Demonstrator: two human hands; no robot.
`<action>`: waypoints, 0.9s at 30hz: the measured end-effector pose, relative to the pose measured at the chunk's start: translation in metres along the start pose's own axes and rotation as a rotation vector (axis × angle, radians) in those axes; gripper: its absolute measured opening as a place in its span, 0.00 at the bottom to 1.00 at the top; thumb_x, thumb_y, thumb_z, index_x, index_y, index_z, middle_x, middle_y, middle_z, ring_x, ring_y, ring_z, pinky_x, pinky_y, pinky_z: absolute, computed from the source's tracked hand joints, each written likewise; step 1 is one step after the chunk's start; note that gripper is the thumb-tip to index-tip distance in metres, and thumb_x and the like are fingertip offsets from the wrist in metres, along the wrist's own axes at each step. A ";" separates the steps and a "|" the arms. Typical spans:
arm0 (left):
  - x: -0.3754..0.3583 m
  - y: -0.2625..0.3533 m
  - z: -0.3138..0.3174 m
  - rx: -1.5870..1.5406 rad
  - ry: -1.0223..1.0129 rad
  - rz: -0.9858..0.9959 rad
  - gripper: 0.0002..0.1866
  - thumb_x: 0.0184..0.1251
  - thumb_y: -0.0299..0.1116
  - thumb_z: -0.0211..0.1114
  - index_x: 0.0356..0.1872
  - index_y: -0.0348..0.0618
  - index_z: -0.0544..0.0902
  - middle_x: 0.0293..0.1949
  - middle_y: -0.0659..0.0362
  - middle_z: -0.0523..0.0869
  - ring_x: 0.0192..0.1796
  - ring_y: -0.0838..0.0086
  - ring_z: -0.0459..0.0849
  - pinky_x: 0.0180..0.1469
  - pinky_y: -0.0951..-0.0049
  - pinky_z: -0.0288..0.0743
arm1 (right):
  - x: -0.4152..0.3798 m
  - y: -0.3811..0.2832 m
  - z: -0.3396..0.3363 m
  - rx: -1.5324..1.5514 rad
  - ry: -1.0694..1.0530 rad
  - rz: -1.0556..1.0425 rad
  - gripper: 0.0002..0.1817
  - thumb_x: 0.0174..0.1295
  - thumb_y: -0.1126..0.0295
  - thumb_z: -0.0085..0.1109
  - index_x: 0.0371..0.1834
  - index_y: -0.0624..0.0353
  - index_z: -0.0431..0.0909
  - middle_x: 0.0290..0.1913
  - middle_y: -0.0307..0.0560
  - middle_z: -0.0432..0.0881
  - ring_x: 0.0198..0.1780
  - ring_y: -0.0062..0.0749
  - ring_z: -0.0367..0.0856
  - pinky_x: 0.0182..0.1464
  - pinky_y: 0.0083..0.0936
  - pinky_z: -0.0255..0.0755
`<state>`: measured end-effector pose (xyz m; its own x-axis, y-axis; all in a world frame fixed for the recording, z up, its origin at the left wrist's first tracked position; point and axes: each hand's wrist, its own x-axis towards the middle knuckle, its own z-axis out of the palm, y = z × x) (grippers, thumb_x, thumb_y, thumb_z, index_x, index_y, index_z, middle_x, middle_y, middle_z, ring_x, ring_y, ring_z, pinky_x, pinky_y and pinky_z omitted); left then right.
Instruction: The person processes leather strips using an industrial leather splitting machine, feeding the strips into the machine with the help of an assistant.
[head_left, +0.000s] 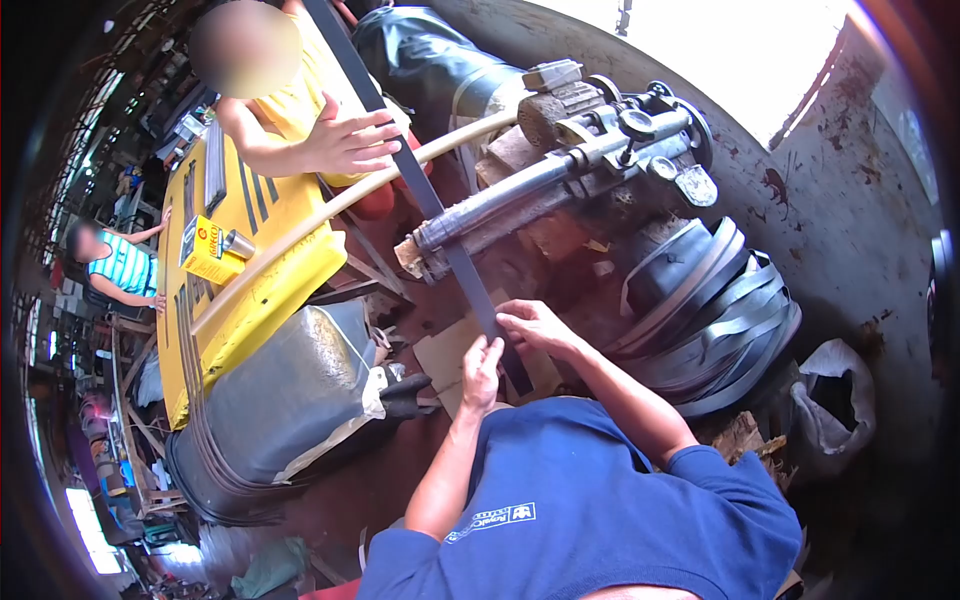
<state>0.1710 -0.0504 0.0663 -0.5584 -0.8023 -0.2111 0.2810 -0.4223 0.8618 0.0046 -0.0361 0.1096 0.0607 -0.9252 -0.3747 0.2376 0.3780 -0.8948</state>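
A long flat black strap [468, 275] runs from the top of the view down to my lap, crossing the tip of a metal arm on a machine [570, 165]. Near its lower end, my left hand [481, 372] pinches the strap's left edge between thumb and fingers. Just above it, my right hand [535, 327] grips the opposite edge. Higher up, another person's open hand [350, 138] is beside the strap; whether it touches cannot be made out.
A yellow-topped table [290, 300] at left bears a yellow box [212, 252], a can [238, 243] and dark strips. A pale pole [330, 208] slants across. Coiled black straps [715, 320] lie right, near a white sack [835, 400]. Another person [122, 262] stands far left.
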 end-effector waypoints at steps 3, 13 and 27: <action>0.016 0.014 0.009 -0.086 -0.002 -0.073 0.17 0.75 0.32 0.49 0.59 0.34 0.68 0.47 0.49 0.83 0.45 0.68 0.86 0.48 0.67 0.83 | -0.009 0.037 -0.019 -0.067 0.060 -0.092 0.22 0.68 0.59 0.56 0.55 0.67 0.75 0.40 0.42 0.82 0.41 0.22 0.78 0.45 0.21 0.74; 0.037 0.025 0.010 -0.070 -0.020 -0.120 0.18 0.76 0.37 0.47 0.59 0.36 0.68 0.49 0.45 0.82 0.44 0.58 0.86 0.46 0.61 0.83 | -0.092 0.095 -0.074 -0.138 0.261 0.071 0.20 0.68 0.63 0.56 0.54 0.69 0.74 0.45 0.50 0.83 0.46 0.28 0.81 0.53 0.26 0.74; 0.071 0.059 0.020 -0.209 0.095 0.046 0.19 0.73 0.36 0.52 0.59 0.36 0.70 0.47 0.50 0.81 0.41 0.67 0.84 0.44 0.66 0.84 | -0.127 0.089 -0.084 -0.416 0.356 0.042 0.22 0.66 0.59 0.56 0.54 0.65 0.75 0.47 0.52 0.83 0.49 0.35 0.81 0.55 0.30 0.73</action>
<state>0.1324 -0.1235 0.1121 -0.4682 -0.8545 -0.2249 0.4651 -0.4548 0.7595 -0.0629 0.1180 0.0571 -0.2875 -0.8672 -0.4067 -0.1653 0.4632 -0.8707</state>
